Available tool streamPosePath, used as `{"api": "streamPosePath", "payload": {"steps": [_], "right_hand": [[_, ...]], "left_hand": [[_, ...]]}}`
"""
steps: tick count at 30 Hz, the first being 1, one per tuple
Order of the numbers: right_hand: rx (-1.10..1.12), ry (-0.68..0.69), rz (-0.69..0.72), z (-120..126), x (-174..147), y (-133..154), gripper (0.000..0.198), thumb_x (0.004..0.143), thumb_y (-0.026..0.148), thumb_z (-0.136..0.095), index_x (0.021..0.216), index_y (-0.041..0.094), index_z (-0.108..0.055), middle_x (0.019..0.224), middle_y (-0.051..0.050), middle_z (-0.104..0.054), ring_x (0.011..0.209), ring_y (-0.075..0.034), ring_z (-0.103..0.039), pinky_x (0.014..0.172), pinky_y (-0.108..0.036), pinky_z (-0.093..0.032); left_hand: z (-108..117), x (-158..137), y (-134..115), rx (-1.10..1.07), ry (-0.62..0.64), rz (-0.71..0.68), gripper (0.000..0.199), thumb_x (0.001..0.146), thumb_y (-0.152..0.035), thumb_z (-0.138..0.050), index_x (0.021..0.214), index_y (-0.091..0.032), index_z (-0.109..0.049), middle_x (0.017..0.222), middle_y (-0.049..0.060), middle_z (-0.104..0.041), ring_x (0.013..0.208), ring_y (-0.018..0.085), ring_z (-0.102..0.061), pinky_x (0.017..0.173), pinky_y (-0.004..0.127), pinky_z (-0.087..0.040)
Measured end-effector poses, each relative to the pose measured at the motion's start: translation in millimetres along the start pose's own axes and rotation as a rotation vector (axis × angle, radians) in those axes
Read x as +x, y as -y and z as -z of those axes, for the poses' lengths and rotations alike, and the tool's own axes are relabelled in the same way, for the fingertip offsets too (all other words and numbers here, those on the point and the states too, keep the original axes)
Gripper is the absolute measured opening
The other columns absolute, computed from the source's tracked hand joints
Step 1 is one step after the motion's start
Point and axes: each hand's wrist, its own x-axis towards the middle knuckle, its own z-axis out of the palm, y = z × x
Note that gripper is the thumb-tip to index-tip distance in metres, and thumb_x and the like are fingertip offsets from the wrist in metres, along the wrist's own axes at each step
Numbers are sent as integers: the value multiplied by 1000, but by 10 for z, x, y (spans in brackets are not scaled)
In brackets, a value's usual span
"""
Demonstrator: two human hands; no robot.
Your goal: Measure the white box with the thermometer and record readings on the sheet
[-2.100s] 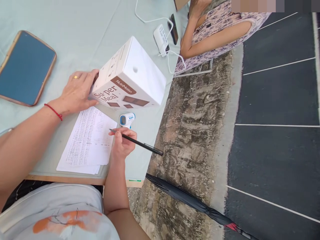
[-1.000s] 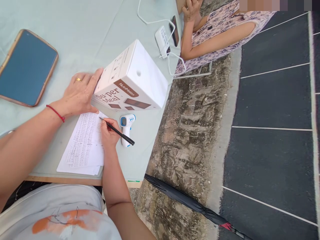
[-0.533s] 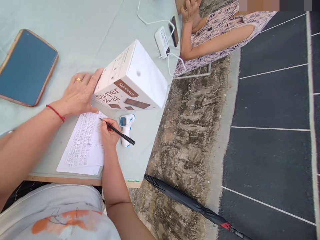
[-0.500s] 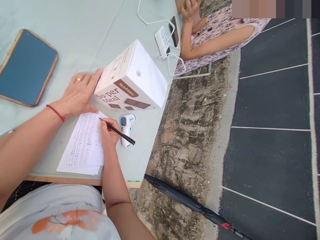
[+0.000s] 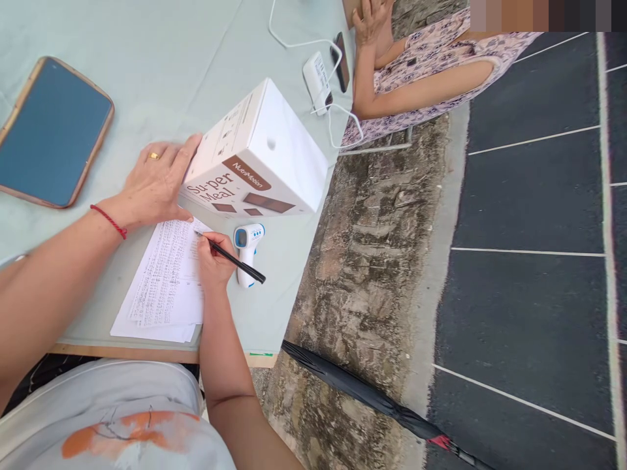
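Note:
My right hand point(image 5: 214, 262) grips a black pen point(image 5: 241, 263), its tip on the upper part of a stack of paper sheets point(image 5: 161, 281) covered with handwritten lines. My left hand point(image 5: 159, 173) lies with fingers stretched out, fingertips against the side of a white NutriMotion box point(image 5: 289, 150). Its thumb rests at the top edge of the sheets. A gold ring and a red cord bracelet show on that hand and wrist. Just right of my right hand, a white and blue infrared thermometer point(image 5: 248, 248) lies on the table, partly crossed by the pen.
A tablet in a brown case point(image 5: 56, 134) lies at the left of the pale table point(image 5: 161, 59). Beyond the box are a white power strip point(image 5: 317, 81), a cable and a phone point(image 5: 341, 62). Another person's arm point(image 5: 431, 88) is at the far edge. A folded black umbrella point(image 5: 353, 385) leans near the corner.
My hands, the pen and the box stay in practically the same place. The other person's hands and upper body have shifted slightly.

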Motion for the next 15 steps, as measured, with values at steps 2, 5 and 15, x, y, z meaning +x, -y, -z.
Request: {"api": "streamPosePath", "payload": {"steps": [2,5,15], "right_hand": [[14,-18,0,-1,-2,10,19,83,37,-65,82,18,-70,76,1,-64,67,-13,-57,63,-26,-49],[16,-36,-2,-8,-2,17,21,83,38,-65,82,18,-70,76,0,-64,67,-13,-57,63,-26,-49],[8,-76,-29,-23,-4,-14,21,82,39,-65,82,18,-69,78,-1,-65,71,-14,-59,66,-28,-51]], "left_hand": [[10,-8,-10,8,-3,-2,131,72,-94,-51,163,-7,-15,149,19,-47,137,41,-42,120,59,-29],[9,-16,-12,-5,1,-2,126,76,-90,-54,163,-8,-15,147,18,-47,139,40,-41,120,59,-28],[-6,-12,1,-43,1,5,126,73,-87,-59,164,-14,-13,148,16,-47,139,41,-39,121,62,-26]]}}
